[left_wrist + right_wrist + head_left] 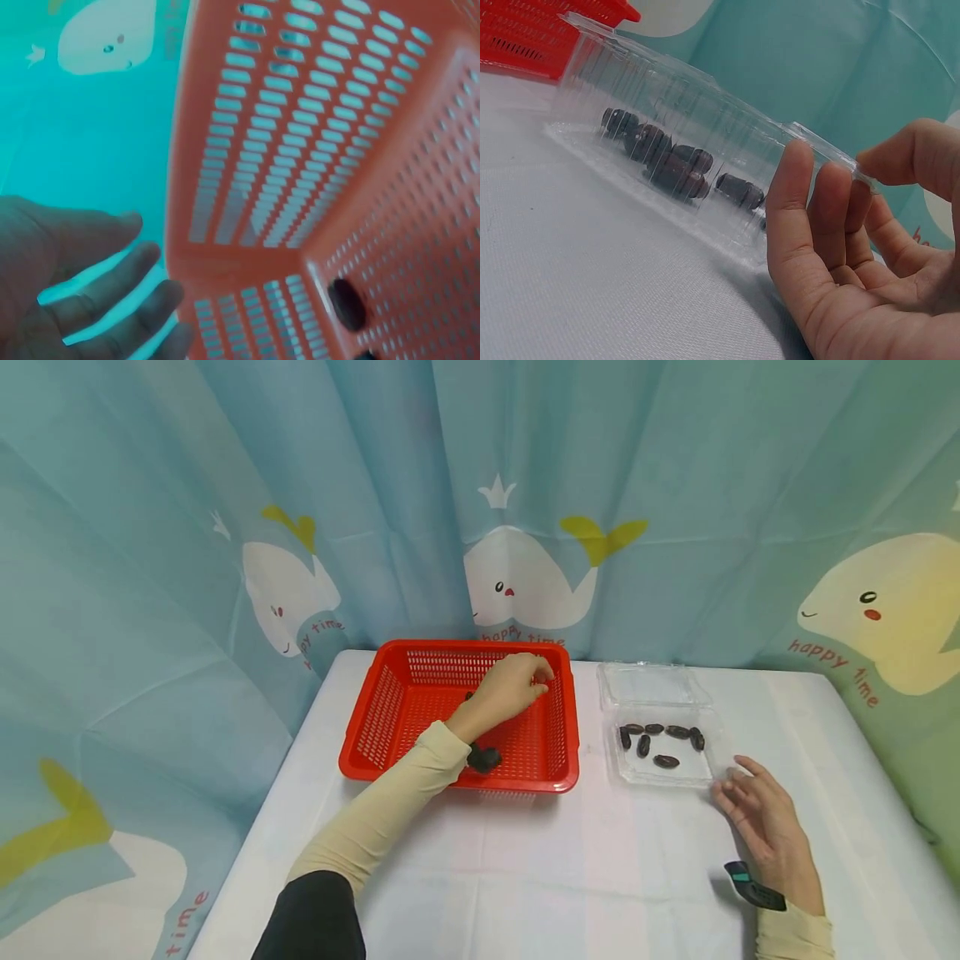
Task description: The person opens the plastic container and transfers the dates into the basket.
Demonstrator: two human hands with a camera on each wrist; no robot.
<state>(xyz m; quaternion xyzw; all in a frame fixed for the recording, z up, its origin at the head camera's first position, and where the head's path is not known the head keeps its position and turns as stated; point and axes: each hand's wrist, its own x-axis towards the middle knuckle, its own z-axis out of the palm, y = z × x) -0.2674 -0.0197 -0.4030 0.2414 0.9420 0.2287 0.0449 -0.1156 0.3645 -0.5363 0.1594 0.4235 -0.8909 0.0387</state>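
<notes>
My left hand (512, 687) is over the right part of a red plastic basket (375, 718), its fingers loosely bent around nothing. In the left wrist view that hand (97, 289) appears beside the basket's rim. A dark brown date (347, 305) lies in the basket; my forearm hides part of the inside in the head view. To the right, a clear plastic box (633, 774) stands with its lid (652, 685) folded back. Several dates (666, 762) lie spread in it. My right hand (768, 822) pinches the box's near right corner between thumb and fingers.
A white cloth covers the table (540, 877). Behind and at the sides hangs a blue-green curtain (405, 552) with whale prints, close to the basket's back edge. A dark band (753, 887) circles the right wrist.
</notes>
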